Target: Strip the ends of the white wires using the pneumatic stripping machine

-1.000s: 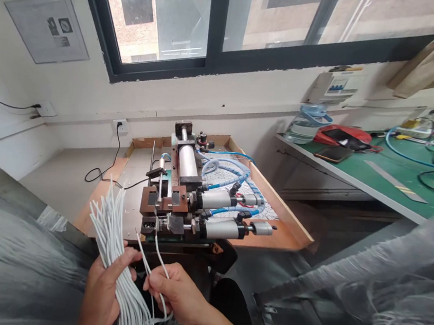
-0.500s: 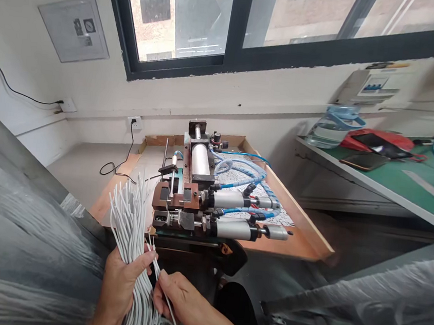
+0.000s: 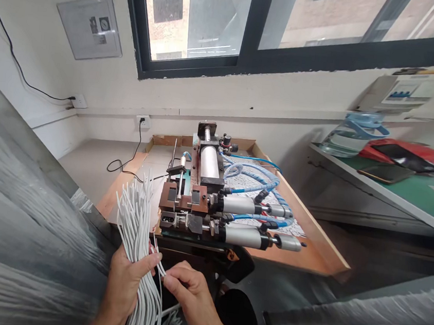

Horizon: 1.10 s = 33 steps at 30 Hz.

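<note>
A thick bundle of white cables (image 3: 138, 226) stands upright in my left hand (image 3: 127, 282), whose fingers wrap round it with the thumb across the front. At its right side my right hand (image 3: 191, 294) pinches a few white cable strands (image 3: 162, 269) between thumb and fingertips. The strands' upper ends pass by my left thumb, with a bit of red showing there. Just beyond the bundle stands a pneumatic machine (image 3: 185, 200) with brown clamp blocks and silver cylinders; neither hand touches it. The bundle's lower end runs out of view.
The machine sits in a shallow wooden tray (image 3: 311, 229) with blue air hoses (image 3: 254, 177). On the right, a green-topped table (image 3: 423, 189) bears a water jug (image 3: 353, 135), a red bag (image 3: 427, 153) and a phone (image 3: 386, 172). Grey racks with hanging cables flank both sides.
My right hand has shifted up and right along the strands, its fingertips now pinching them near my left thumb. The whole view has swung slightly left. My left hand keeps its hold.
</note>
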Motion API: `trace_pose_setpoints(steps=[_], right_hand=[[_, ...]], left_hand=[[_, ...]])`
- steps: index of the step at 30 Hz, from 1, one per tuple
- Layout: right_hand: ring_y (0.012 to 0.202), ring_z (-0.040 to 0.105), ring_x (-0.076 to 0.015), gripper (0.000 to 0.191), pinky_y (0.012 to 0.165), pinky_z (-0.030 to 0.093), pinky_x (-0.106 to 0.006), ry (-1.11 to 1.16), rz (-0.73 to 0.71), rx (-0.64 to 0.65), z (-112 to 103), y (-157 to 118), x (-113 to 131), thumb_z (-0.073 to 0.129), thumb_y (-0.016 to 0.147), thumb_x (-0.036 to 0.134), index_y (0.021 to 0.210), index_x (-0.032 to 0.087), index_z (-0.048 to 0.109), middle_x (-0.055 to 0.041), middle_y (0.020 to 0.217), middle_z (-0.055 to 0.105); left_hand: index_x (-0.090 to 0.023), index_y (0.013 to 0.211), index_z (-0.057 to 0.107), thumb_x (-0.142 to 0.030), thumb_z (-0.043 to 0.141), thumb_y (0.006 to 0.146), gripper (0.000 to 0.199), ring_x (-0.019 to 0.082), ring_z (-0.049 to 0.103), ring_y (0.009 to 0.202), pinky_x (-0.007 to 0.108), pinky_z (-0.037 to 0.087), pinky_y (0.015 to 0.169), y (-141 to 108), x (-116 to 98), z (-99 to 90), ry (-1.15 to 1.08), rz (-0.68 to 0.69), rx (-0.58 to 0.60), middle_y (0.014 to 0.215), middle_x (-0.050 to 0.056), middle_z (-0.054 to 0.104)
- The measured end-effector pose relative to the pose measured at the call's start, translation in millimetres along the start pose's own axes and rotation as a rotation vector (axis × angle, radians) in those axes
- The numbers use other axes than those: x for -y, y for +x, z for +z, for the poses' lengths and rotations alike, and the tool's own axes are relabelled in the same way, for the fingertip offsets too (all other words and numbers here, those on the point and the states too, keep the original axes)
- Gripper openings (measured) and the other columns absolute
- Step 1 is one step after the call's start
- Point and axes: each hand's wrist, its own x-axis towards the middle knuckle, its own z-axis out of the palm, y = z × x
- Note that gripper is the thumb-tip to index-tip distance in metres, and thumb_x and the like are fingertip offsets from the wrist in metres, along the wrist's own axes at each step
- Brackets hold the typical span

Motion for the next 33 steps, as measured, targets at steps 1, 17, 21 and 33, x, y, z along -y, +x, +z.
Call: trace_pose_setpoints(steps=[1, 17, 21, 33], right_hand=[[0.063, 0.042, -0.0146, 0.026, 0.06, 0.032, -0.025, 0.043, 0.015, 0.033, 0, 1, -1, 0.059, 0.072, 0.038, 0.06, 0.017, 0.068, -0.0016, 0.06, 0.049], [0.063, 0.044, -0.0154, 0.016, 0.061, 0.033, -0.026, 0.031, -0.037, 0.026, 3, 3, 0, 0.064, 0.067, 0.034, 0.068, 0.019, 0.069, -0.0023, 0.062, 0.055], [0.061, 0.045, -0.015, 0.02, 0.059, 0.033, -0.026, 0.026, -0.039, 0.065, 1, 5, 4, 0.06, 0.071, 0.034, 0.062, 0.018, 0.068, -0.0024, 0.06, 0.054], [0.046, 0.025, -0.0066, 0.033, 0.047, 0.017, -0.022, 0.488, 0.309, 0.227, 13, 1, -7, 0.06, 0.069, 0.041, 0.055, 0.011, 0.059, 0.0027, 0.047, 0.041]], left_hand=[[-0.014, 0.066, 0.056, -0.018, 0.07, 0.056, 0.018, 0.01, 0.046, 0.046, 0.025, 0.037, 0.048, 0, 0, 0.0, -0.006, -0.008, 0.001, 0.053, -0.003, 0.053], [-0.013, 0.064, 0.057, -0.014, 0.07, 0.051, 0.018, 0.01, 0.046, 0.045, 0.024, 0.036, 0.045, -3, -7, 2.2, -0.134, -0.11, -0.038, 0.054, -0.002, 0.055], [-0.013, 0.064, 0.057, -0.015, 0.071, 0.05, 0.02, 0.01, 0.047, 0.046, 0.024, 0.037, 0.046, -5, -11, 6.2, -0.146, -0.109, -0.052, 0.053, -0.002, 0.055], [-0.013, 0.063, 0.056, -0.016, 0.069, 0.052, 0.017, 0.012, 0.046, 0.041, 0.025, 0.034, 0.041, -5, -6, 4.2, -0.1, -0.122, -0.062, 0.049, -0.002, 0.054]])
